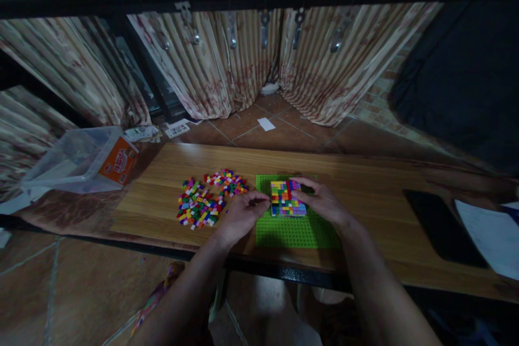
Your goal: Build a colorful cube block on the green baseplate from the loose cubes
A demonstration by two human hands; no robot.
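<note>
A low, square block of multicoloured toy building bricks (pixel 285 206) sits on a green studded baseplate (pixel 284 235), towards its back. At the block's left edge, my left hand (pixel 245 213) has thumb and forefinger brought together in a pinch. Whatever those fingertips hold is too small to make out. My right hand (pixel 322 200) grips the block from the right, with fingers at its back right corner and the thumb over its top, hiding part of that side. Left of the baseplate lie loose bricks of many colours (pixel 198 204), spread in two joined heaps.
The wooden tabletop (pixel 365 189) carries a black flat slab (pixel 441 227) and white paper sheets (pixel 486 232) at the right. A clear plastic box (pixel 77 157) with an orange label stands beyond the left end. A dark bar with metal hooks crosses above, before striped curtains (pixel 227 75).
</note>
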